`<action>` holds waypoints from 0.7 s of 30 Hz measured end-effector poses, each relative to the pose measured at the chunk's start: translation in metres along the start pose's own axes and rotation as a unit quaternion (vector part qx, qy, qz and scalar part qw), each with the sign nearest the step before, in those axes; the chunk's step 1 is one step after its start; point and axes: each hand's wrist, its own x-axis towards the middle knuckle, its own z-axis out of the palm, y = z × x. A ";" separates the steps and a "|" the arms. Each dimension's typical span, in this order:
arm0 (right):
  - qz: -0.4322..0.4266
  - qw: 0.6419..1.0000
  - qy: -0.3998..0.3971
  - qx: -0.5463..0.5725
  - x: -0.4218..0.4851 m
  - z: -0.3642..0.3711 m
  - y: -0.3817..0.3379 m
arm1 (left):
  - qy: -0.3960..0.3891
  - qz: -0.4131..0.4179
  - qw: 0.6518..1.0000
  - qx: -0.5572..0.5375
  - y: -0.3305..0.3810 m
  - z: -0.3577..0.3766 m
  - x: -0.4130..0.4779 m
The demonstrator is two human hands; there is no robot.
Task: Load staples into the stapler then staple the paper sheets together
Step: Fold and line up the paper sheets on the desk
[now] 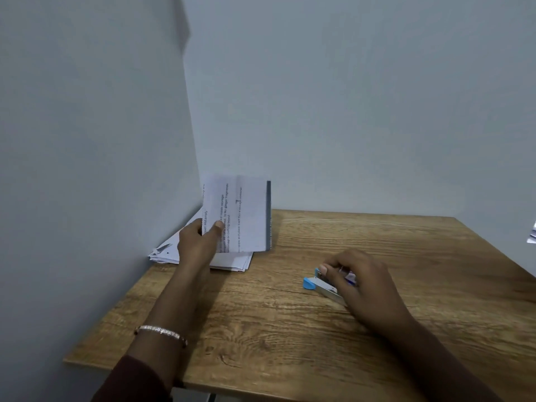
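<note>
My left hand (198, 240) grips printed paper sheets (240, 213) by their near left corner and holds them lifted upright above a pile of more sheets (232, 262) at the table's back left. My right hand (362, 282) rests on a small blue and silver stapler (320, 285) lying on the wooden table (290, 343), fingers curled over its rear half. The stapler's blue nose points left and sticks out past my fingers. A small blue and white item under my right fingers is mostly hidden.
Grey walls close in the table on the left and behind. A bit of white paper (532, 236) shows at the right edge of the view. A bracelet (161, 333) sits on my left wrist.
</note>
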 end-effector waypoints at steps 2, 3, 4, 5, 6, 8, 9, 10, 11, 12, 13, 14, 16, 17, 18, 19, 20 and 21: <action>0.011 0.999 0.038 0.028 0.000 -0.005 -0.006 | -0.058 -0.028 0.994 -0.084 0.009 0.003 -0.025; 0.020 0.997 0.062 0.051 0.000 -0.008 -0.011 | -0.087 -0.039 0.989 -0.117 0.013 0.004 -0.039; 0.029 0.993 0.089 0.077 0.000 -0.011 -0.016 | -0.112 -0.047 0.982 -0.146 0.017 0.006 -0.053; 0.041 0.987 0.115 0.108 0.000 -0.014 -0.022 | -0.136 -0.054 0.974 -0.172 0.019 0.008 -0.066; 0.059 0.979 0.132 0.141 -0.001 -0.017 -0.027 | -0.158 -0.061 0.966 -0.194 0.022 0.009 -0.080; 0.105 0.963 0.133 0.208 -0.004 -0.023 -0.037 | -0.188 -0.071 0.956 -0.216 0.026 0.012 -0.104; 0.125 0.954 0.118 0.245 -0.007 -0.027 -0.041 | -0.200 -0.074 0.951 -0.224 0.027 0.012 -0.116; 0.139 0.942 0.099 0.288 -0.010 -0.031 -0.044 | -0.213 -0.072 0.946 -0.232 0.027 0.012 -0.126; 0.144 0.928 0.081 0.333 -0.015 -0.035 -0.046 | -0.228 -0.062 0.944 -0.232 0.026 0.011 -0.137; 0.144 0.917 0.067 0.365 -0.020 -0.038 -0.048 | -0.237 -0.039 0.947 -0.214 0.025 0.010 -0.146; 0.142 0.913 0.060 0.379 -0.025 -0.041 -0.049 | -0.241 -0.004 0.954 -0.177 0.023 0.009 -0.154; 0.142 0.912 0.060 0.379 -0.031 -0.044 -0.050 | -0.237 0.035 0.962 -0.131 0.019 0.007 -0.160; 0.140 0.916 0.071 0.370 -0.041 -0.048 -0.049 | -0.211 0.105 0.971 -0.039 0.013 0.004 -0.167; 0.134 0.919 0.077 0.363 -0.045 -0.049 -0.047 | -0.193 0.132 0.972 -0.003 0.011 0.002 -0.170; 0.127 0.923 0.083 0.354 -0.049 -0.050 -0.045 | -0.177 0.160 0.971 0.023 0.009 -0.001 -0.172; 0.120 0.927 0.091 0.345 -0.054 -0.050 -0.042 | -0.165 0.190 0.967 0.037 0.008 -0.004 -0.174; 0.109 0.931 0.099 0.333 -0.057 -0.050 -0.039 | -0.157 0.223 0.961 0.038 0.007 -0.007 -0.176; 0.091 0.937 0.107 0.319 -0.061 -0.049 -0.036 | -0.153 0.258 0.953 0.034 0.006 -0.011 -0.179</action>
